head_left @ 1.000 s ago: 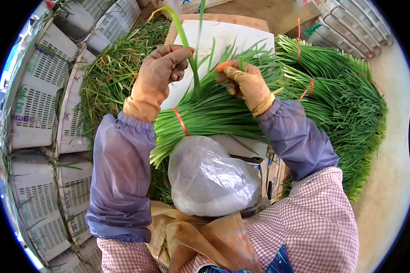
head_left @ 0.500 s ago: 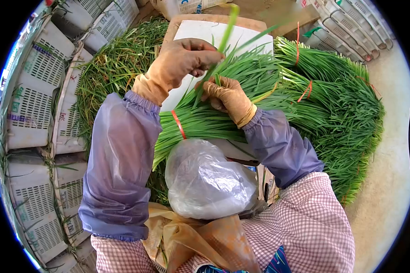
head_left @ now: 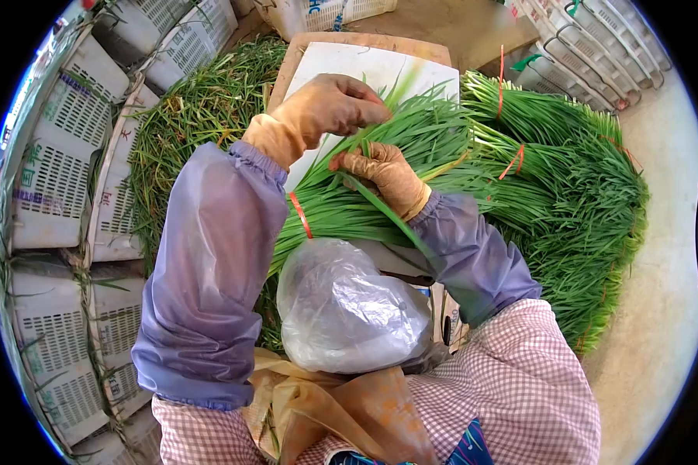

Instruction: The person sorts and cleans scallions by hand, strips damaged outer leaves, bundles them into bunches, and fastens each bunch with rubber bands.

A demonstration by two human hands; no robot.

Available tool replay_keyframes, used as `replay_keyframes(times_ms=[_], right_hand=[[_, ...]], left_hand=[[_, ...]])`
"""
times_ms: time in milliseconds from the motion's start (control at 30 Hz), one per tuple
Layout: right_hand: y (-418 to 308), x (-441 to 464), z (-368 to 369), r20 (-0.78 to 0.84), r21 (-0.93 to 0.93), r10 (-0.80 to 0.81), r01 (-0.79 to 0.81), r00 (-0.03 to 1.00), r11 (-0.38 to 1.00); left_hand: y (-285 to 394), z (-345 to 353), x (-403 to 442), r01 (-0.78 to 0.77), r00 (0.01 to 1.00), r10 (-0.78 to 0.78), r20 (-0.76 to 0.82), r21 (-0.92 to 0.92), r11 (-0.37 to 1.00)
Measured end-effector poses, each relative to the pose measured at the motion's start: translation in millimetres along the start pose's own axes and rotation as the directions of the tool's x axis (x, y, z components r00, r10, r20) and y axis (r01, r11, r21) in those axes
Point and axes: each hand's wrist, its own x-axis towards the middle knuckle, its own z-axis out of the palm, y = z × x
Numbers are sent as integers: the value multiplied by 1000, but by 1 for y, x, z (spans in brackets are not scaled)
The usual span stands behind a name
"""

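Observation:
A bundle of garlic chives [head_left: 341, 205], bound at its left part by a red tie [head_left: 300, 215], lies across a white board [head_left: 349, 62] in front of me. Over its leaves, my gloved left hand [head_left: 329, 108] is closed in a pinch on chive leaves, with a blurred blade sticking up by its fingertips. Just below and to the right, my gloved right hand [head_left: 386, 177] is closed on a long chive leaf [head_left: 388, 211], which trails down toward my right sleeve. Its lower fingers are partly hidden.
More tied chive bundles [head_left: 551, 170] are stacked on the right. Loose, partly yellowed leaves [head_left: 202, 116] are heaped at the left. White plastic crates [head_left: 62, 155] line the left side, and others [head_left: 589, 46] stand back right. A clear plastic bag [head_left: 353, 310] bulges before my lap.
My left hand has shifted slightly right and down, and the upright blade beside it has dropped lower. A long leaf now hangs from my right hand toward my sleeve.

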Motion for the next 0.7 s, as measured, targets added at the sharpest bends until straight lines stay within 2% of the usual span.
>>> replay_keyframes(times_ms=[33,67,100,167,200,233,300,333,367,433,467,500,567,600,633,700], right_hand=[[2,0,1,-56,-30,-25,24,998,999],[-6,-4,4,-74,65,13,-8,997,998],[1,-1,5,-78,70,14,-9,997,997],[21,9,9,-239,-172,-155,115,959,978],[26,9,6,-237,-167,-149,111,960,980],[29,11,2,-251,-259,-209,143,945,955],[30,13,-5,-267,-437,-338,199,903,877],[26,14,-3,-280,-531,-248,66,928,845],[24,15,-2,-280,-527,-246,66,928,848],[21,14,1,-100,-705,-299,144,949,694],[18,13,4,-83,-744,-357,181,930,644],[18,13,6,-85,-745,-358,180,930,643],[16,9,11,-248,-498,-247,95,937,862],[8,1,18,-289,-311,-144,50,946,949],[10,-3,19,-292,-311,-143,48,946,949],[16,-7,19,-329,-80,-156,137,932,987]], left_hand=[[3,4,-2,-61,994,54,99,72,995],[2,9,0,-86,985,64,161,136,987],[0,12,0,-82,984,59,166,136,987],[-3,16,-5,-175,981,154,121,182,968],[3,18,-17,-135,990,142,-19,189,973],[-6,9,-24,-154,980,165,-111,99,983],[-39,-18,-36,-128,923,202,-328,234,964],[-53,-27,-47,-60,919,161,-359,276,959],[-66,-31,-60,10,912,120,-392,314,949],[-89,-28,-82,98,916,56,-398,357,929],[-100,-21,-86,80,912,71,-404,344,936],[-100,-11,-94,-21,917,181,-357,407,913],[-97,2,-96,-33,902,263,-342,553,833],[-97,5,-98,-36,904,262,-339,550,835],[-98,7,-100,-40,900,292,-325,605,795],[-97,9,-101,-48,895,327,-302,663,747]])
